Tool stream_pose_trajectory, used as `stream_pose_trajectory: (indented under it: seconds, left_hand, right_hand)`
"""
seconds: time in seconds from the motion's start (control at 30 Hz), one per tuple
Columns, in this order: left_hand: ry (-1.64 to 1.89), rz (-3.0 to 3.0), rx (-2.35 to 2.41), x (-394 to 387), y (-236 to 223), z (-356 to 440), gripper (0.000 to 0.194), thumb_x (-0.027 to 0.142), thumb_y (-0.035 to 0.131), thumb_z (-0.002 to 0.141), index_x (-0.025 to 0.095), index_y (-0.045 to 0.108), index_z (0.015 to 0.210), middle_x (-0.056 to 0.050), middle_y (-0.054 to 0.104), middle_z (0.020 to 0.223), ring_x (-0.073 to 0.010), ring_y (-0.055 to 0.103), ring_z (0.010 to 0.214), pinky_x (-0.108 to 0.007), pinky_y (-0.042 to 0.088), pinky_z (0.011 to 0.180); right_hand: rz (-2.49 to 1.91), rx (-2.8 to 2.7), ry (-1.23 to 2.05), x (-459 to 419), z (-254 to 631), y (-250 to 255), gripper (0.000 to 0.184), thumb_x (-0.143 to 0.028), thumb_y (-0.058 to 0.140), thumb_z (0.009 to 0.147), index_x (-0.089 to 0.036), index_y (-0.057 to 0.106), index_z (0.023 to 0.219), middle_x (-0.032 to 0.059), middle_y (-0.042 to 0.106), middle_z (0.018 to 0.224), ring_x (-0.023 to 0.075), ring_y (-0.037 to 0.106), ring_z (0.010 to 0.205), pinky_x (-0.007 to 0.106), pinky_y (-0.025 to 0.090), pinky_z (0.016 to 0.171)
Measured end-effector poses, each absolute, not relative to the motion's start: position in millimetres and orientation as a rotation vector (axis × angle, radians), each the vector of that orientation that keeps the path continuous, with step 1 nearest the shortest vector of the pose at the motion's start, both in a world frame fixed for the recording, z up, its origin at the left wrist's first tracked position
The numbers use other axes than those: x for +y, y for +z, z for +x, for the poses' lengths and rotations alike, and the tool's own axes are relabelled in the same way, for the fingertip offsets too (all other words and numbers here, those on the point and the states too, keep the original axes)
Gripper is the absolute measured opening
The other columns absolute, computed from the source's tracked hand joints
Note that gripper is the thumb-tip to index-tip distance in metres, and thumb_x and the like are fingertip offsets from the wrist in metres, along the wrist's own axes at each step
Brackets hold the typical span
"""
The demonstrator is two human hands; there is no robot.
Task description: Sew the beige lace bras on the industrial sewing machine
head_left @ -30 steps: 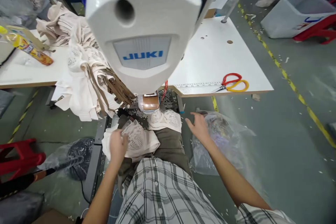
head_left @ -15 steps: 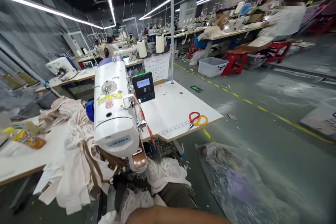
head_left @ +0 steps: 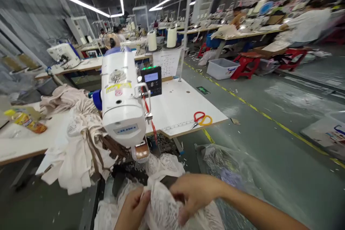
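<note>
A cream lace bra (head_left: 163,205) is bunched over my lap, below the sewing machine's head. My left hand (head_left: 133,206) pinches its edge between thumb and fingers. On the other side, my right hand (head_left: 195,192) curls its fingers into the lace, slightly blurred. Another cream lace piece (head_left: 164,163) with a rounded cup shape lies just beyond, close to the machine arm. The white sewing machine (head_left: 122,104) stands in front of me, with a pile of cream garments (head_left: 78,147) hanging over the table on its left.
Red and yellow scissors (head_left: 202,119) lie near the right corner of the white tabletop (head_left: 178,104). A drink bottle (head_left: 27,121) rests on its side at far left. A clear plastic bag (head_left: 229,165) is on the floor at right. Several people sit at machines farther back.
Both hands have come into view on the lace bra; before, only a forearm crossed the bottom edge. The camera view has shifted slightly.
</note>
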State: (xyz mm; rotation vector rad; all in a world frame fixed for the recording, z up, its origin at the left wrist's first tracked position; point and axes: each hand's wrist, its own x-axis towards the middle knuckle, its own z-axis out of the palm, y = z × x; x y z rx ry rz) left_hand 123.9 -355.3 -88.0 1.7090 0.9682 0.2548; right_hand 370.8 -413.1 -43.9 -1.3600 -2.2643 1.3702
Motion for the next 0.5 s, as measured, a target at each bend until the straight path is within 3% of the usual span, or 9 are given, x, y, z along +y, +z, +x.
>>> stream_pose_trajectory:
  seconds: [0.03,0.07,0.13,0.2,0.3,0.4,0.5]
  left_hand:
    - [0.243,1.748,0.942,-358.2,-81.0,132.3,0.058,0.069,0.037,0.09,0.018,0.048,0.065,-0.003,0.053,0.067,-0.0171,0.048,0.068,-0.029,0.039,0.066]
    - [0.223,1.76,0.921,-360.9,-73.4,139.6,0.054,0.062,0.034,0.094,0.018,0.045,0.065,-0.001,0.049,0.065,-0.0147,0.045,0.066,-0.027,0.035,0.063]
    - [0.161,1.786,0.791,-364.3,-58.9,151.5,0.044,0.046,0.037,0.097,0.017,0.044,0.064,0.002,0.044,0.062,-0.0115,0.039,0.061,-0.025,0.03,0.059]
    - [0.157,1.787,0.684,-363.6,-48.2,158.7,0.035,0.034,0.041,0.096,0.017,0.051,0.067,0.003,0.046,0.062,-0.0099,0.038,0.059,-0.024,0.028,0.057]
    - [0.221,1.832,0.73,-354.0,-41.3,159.3,0.032,0.031,0.042,0.096,0.016,0.062,0.076,0.002,0.052,0.064,-0.0095,0.041,0.059,-0.023,0.029,0.057]
    - [0.234,1.985,0.94,-335.1,-36.7,152.5,0.039,0.039,0.045,0.095,0.015,0.061,0.068,0.002,0.049,0.056,-0.009,0.038,0.054,-0.024,0.024,0.054]
    - [0.244,2.006,1.106,-309.4,-25.1,148.1,0.046,0.046,0.055,0.088,0.016,0.05,0.055,0.004,0.04,0.05,-0.0083,0.034,0.051,-0.023,0.021,0.05]
  right_hand:
    - [-1.453,-2.139,1.311,-415.6,376.4,-44.1,0.057,-0.059,0.078,0.069,-0.018,0.067,0.108,0.0045,0.07,0.092,0.0211,0.064,0.079,0.028,0.048,0.069]
    - [-1.504,-2.01,1.25,-416.8,379.3,-46.6,0.078,-0.058,0.08,0.066,-0.018,0.059,0.129,0.0115,0.067,0.117,0.0267,0.063,0.099,0.033,0.049,0.083]
    - [-1.435,-1.834,1.237,-415.7,377.5,-56.2,0.101,-0.056,0.082,0.065,-0.02,0.039,0.149,0.0164,0.049,0.145,0.0319,0.051,0.125,0.039,0.04,0.102]
    - [-1.273,-1.779,1.377,-412.0,369.4,-67.0,0.082,-0.054,0.08,0.07,-0.022,0.052,0.14,0.012,0.059,0.134,0.0289,0.057,0.117,0.035,0.043,0.098]
    - [-1.266,-1.649,1.449,-403.1,356.1,-75.8,0.036,-0.05,0.07,0.083,-0.021,0.071,0.103,0.004,0.072,0.093,0.0206,0.064,0.085,0.027,0.045,0.074]
    - [-1.391,-1.532,1.302,-388.6,350.2,-71.8,0.03,-0.048,0.061,0.09,-0.02,0.071,0.086,0.0019,0.07,0.079,0.0165,0.061,0.072,0.024,0.04,0.064]
    - [-1.437,-1.538,1.165,-366.8,351.7,-62.9,0.036,-0.049,0.058,0.09,-0.018,0.064,0.072,-0.0009,0.061,0.065,0.0134,0.054,0.061,0.024,0.035,0.057]
